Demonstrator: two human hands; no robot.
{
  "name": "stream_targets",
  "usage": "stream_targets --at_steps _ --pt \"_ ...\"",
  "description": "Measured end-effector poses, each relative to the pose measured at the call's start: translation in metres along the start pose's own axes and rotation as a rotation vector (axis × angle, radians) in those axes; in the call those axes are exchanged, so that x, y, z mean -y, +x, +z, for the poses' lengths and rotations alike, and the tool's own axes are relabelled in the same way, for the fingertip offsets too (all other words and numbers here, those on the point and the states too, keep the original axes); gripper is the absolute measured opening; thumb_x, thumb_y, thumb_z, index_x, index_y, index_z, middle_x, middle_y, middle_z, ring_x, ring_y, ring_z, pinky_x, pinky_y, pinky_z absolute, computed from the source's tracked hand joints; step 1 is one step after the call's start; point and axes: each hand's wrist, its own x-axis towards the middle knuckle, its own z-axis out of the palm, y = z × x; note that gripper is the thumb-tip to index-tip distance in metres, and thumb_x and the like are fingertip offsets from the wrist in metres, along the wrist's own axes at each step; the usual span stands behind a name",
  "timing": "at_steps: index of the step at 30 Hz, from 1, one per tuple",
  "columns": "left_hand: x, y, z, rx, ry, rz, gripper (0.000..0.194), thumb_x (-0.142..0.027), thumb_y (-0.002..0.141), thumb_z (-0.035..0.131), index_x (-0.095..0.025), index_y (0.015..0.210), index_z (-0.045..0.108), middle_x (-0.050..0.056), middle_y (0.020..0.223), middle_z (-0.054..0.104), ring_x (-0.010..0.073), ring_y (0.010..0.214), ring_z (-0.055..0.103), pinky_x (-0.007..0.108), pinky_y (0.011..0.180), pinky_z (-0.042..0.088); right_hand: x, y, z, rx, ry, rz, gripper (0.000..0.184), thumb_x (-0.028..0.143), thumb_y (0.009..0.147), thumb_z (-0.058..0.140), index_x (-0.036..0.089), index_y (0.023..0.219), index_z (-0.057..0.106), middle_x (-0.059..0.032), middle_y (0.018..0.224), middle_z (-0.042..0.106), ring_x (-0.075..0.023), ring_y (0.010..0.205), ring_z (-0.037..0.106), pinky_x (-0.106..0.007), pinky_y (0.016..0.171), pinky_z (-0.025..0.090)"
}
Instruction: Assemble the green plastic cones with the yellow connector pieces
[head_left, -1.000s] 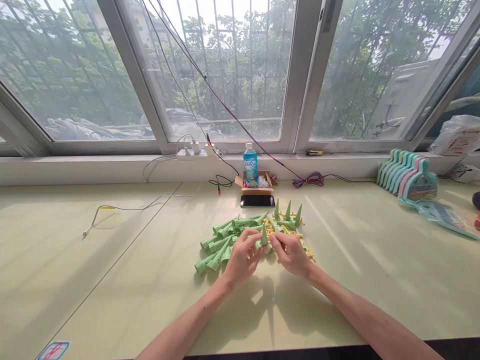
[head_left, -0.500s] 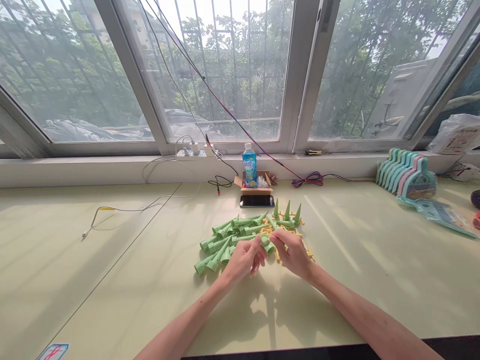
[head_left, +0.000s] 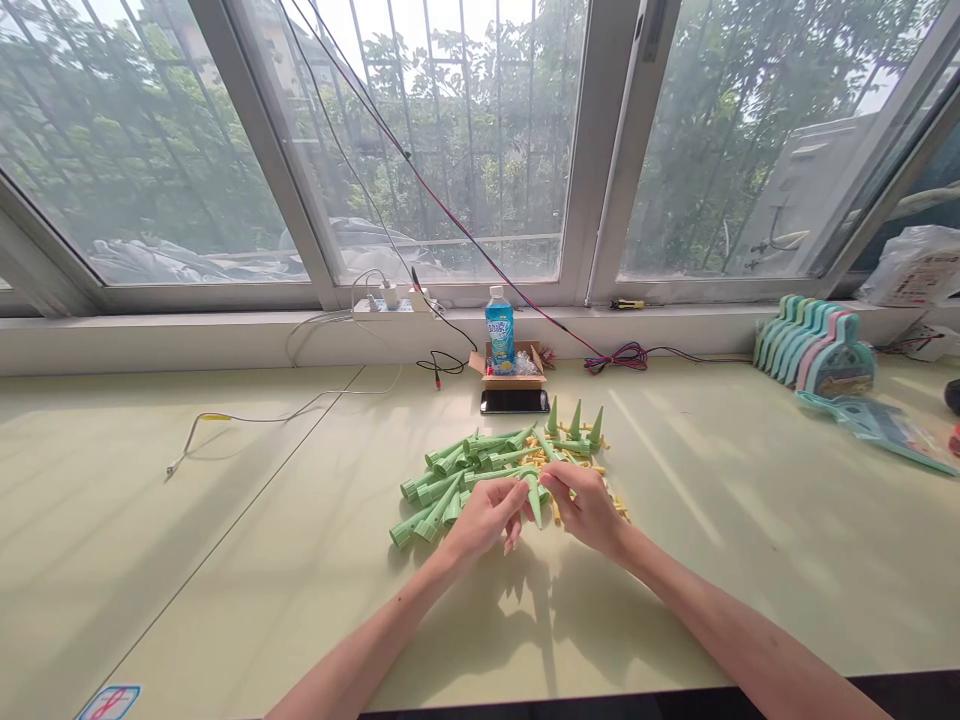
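Observation:
My left hand and my right hand meet over the near edge of a heap of green plastic cone spikes. Both pinch one green cone spike, which hangs between them with its tip pointing down. Small yellow plastic pieces lie scattered under and behind my right hand. Three green cones stand upright at the far side of the heap.
A black phone, a small cardboard box and a blue-labelled bottle sit behind the heap. Cables and a power strip run along the sill. A stack of pastel plastic parts stands far right.
The cone between my hands has turned over: its tip pointed up a second ago and now points down. Both hands stayed in place over the heap.

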Motion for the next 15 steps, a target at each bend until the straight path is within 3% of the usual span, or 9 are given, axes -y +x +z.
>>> stream_targets --at_steps 9,15 --pt "0.002 -0.0021 0.0039 -0.145 0.128 0.1 0.035 -0.049 0.087 0.065 -0.018 0.08 0.051 -0.006 0.056 0.047 0.0089 0.044 0.048 0.02 0.041 0.039 0.0019 -0.0005 0.0013 0.03 0.05 0.106 0.04 0.034 0.103 0.036 0.022 0.066 0.033 0.0051 0.058 0.031 -0.0104 0.051 0.026 -0.025 0.049 0.024" --pt "0.0034 -0.0044 0.0051 -0.182 0.236 0.176 0.028 -0.041 0.087 0.066 -0.016 0.097 0.058 -0.002 0.063 0.056 0.0098 0.049 0.052 0.02 0.046 0.044 0.0045 0.0005 0.0022 0.057 0.132 0.216 0.043 0.039 0.103 0.036 0.021 0.064 0.03 0.0052 0.056 0.031 -0.0099 0.05 0.027 -0.025 0.049 0.023"
